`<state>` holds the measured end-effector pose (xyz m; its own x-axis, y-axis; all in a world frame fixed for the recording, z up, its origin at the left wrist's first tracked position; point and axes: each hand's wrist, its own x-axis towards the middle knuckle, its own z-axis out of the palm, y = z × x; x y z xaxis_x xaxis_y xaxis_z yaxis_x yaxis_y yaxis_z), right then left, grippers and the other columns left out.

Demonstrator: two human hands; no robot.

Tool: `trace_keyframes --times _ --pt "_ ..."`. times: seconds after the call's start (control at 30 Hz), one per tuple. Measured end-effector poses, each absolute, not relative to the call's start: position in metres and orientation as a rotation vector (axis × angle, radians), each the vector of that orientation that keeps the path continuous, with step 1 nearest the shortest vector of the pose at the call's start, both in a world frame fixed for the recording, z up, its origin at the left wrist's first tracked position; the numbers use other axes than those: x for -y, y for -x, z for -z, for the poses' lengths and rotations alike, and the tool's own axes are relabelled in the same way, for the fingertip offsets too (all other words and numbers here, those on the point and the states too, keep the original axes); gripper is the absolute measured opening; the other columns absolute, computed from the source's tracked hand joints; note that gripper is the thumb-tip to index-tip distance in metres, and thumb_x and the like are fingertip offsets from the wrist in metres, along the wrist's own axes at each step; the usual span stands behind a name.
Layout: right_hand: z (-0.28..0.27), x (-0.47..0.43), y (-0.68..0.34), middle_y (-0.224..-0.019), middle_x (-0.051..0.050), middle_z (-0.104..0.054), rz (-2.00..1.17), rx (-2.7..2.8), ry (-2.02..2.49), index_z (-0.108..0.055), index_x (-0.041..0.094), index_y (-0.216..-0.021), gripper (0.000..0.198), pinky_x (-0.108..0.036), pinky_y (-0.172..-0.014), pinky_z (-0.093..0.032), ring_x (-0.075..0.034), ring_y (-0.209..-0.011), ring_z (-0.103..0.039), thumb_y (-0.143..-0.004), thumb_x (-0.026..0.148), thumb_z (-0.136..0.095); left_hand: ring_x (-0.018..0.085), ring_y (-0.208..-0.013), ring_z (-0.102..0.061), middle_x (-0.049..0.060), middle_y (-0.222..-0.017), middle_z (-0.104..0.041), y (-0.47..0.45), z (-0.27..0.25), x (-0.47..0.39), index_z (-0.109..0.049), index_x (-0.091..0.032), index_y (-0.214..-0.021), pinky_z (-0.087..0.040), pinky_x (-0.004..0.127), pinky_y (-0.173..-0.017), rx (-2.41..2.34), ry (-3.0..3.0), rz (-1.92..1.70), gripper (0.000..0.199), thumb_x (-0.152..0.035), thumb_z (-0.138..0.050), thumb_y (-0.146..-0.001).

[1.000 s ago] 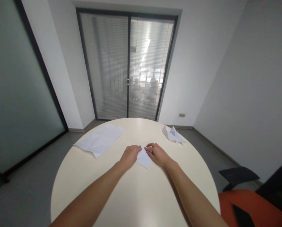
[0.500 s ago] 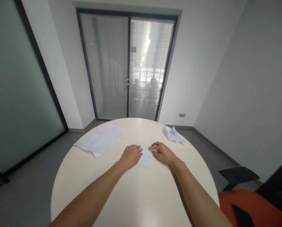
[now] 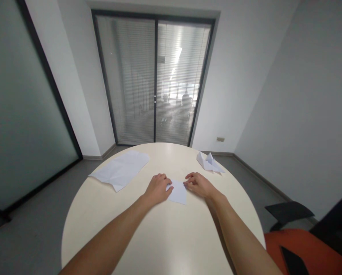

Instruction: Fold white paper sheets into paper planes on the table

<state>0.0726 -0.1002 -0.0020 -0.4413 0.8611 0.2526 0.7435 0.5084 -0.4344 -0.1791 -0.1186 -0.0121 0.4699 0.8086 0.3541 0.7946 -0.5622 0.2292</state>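
Observation:
A small white piece of paper [image 3: 178, 192] lies in the middle of the round table, roughly square, with its upper left part under my fingers. My left hand [image 3: 159, 187] holds its left edge, thumb on top and fingers curled at the far side. At the paper's upper right corner, the fingertips of my right hand [image 3: 198, 184] are pinched together on the edge. Whether the paper is one layer or folded, I cannot tell.
On the cream table [image 3: 156, 240], a larger creased sheet [image 3: 123, 169] lies at the left. Folded white paper shapes [image 3: 209, 163] stand near the right rim. A red chair [image 3: 299, 248] with black armrests is at the lower right. Glass doors [image 3: 155, 76] are beyond the table.
The small piece of paper has turned a little, so its near edge now lies almost level. My right hand has shifted slightly to the right; my left hand has barely moved.

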Motion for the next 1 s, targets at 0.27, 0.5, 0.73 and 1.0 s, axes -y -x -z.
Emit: trace_keyframes --times 0.27,0.5,0.73,1.0 --pt "0.006 0.097 -0.072 -0.109 -0.009 -0.070 -0.311 2.279 1.416 -0.079 0.021 -0.079 0.025 -0.027 -0.075 -0.047 -0.020 -0.088 -0.063 -0.086 0.035 -0.060 0.025 -0.106 -0.057 0.008 -0.110 -0.066 0.185 0.016 0.116 -0.067 -0.020 -0.106 -0.045 0.039 -0.096 -1.327 -2.672 -0.707 0.022 -0.032 -0.062 -0.088" --pt "0.003 0.099 -0.067 -0.091 -0.007 -0.072 -0.319 2.243 1.375 -0.076 0.018 -0.084 0.021 -0.026 -0.071 -0.044 -0.018 -0.078 -0.061 -0.085 0.030 -0.059 0.025 -0.108 -0.057 0.008 -0.115 -0.065 0.186 0.020 0.112 -0.062 -0.020 -0.113 -0.043 0.039 -0.099 -1.243 -2.677 -0.740 0.027 -0.030 -0.061 -0.089" --pt "0.005 0.098 -0.062 -0.080 -0.006 -0.070 -0.391 2.190 1.367 -0.073 0.015 -0.082 0.018 -0.026 -0.063 -0.041 -0.016 -0.069 -0.059 -0.082 0.027 -0.059 0.024 -0.108 -0.058 0.007 -0.114 -0.061 0.187 0.019 0.112 -0.060 -0.021 -0.116 -0.044 0.038 -0.099 -1.209 -2.605 -0.804 0.033 -0.025 -0.066 -0.083" --pt "0.012 0.098 -0.061 -0.077 -0.003 -0.068 -0.659 2.074 1.292 -0.067 0.016 -0.088 0.020 -0.026 -0.062 -0.041 -0.015 -0.069 -0.057 -0.088 0.033 -0.055 0.022 -0.103 -0.062 0.008 -0.115 -0.063 0.187 0.024 0.102 -0.063 -0.019 -0.120 -0.048 0.033 -0.094 -1.264 -2.353 -0.853 0.040 -0.015 -0.064 -0.080"
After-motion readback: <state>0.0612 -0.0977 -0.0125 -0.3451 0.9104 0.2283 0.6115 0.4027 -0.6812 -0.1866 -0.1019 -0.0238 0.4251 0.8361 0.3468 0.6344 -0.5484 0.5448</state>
